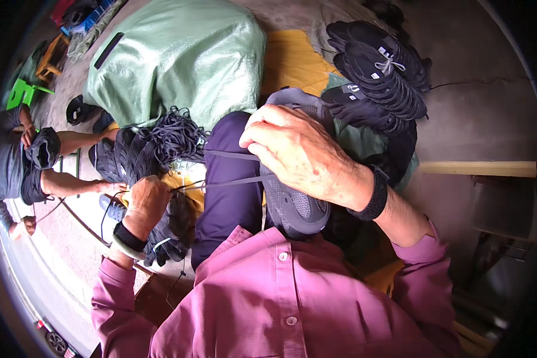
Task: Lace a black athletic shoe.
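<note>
A dark grey sneaker lies across my lap, its toe toward my shirt. My right hand is over its upper part, with the fingers pinched together and hiding the upper eyelets. One strand of grey shoelace runs under those fingers. A second strand stretches left from the sneaker, over my dark trouser leg, to my left hand. That hand is closed in a fist round the lace, beside a heap of dark shoes. Its fingertips are turned away from view.
A bundle of loose dark laces lies by my left knee. Beyond it bulges a pale green woven sack. Stacked dark shoes stand at the far right. On the left another person's arms reach toward the shoes, near a green stool.
</note>
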Demonstrator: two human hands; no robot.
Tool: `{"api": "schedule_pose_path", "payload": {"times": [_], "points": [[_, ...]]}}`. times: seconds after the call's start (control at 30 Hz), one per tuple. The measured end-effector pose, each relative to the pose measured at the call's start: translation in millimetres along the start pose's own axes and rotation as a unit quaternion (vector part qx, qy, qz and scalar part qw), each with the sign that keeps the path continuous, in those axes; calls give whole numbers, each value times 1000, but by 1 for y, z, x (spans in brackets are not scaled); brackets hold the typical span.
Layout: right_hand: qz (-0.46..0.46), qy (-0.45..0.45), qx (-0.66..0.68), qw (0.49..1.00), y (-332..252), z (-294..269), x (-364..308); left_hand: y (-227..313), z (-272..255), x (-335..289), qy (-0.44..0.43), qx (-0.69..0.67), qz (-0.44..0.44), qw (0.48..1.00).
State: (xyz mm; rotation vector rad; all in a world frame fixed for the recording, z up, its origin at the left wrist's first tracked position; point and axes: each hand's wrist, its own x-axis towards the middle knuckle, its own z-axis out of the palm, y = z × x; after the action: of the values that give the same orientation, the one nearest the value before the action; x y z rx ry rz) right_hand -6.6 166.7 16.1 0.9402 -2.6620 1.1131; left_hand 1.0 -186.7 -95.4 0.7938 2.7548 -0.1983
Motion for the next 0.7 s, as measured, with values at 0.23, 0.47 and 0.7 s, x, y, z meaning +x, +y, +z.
{"api": "schedule_pose_path", "payload": {"times": [0.23, 0.47, 0.7], "points": [[-37, -65, 54, 996, 11, 19, 29, 23, -57, -4, 98, -604, -183, 770], [-19, -194, 256, 947, 8, 48, 64, 61, -105, -13, 197, -597, -129, 767], [42, -290, 395, 871, -9, 39, 72, 68, -115, -21, 293, -470, -59, 830]]}}
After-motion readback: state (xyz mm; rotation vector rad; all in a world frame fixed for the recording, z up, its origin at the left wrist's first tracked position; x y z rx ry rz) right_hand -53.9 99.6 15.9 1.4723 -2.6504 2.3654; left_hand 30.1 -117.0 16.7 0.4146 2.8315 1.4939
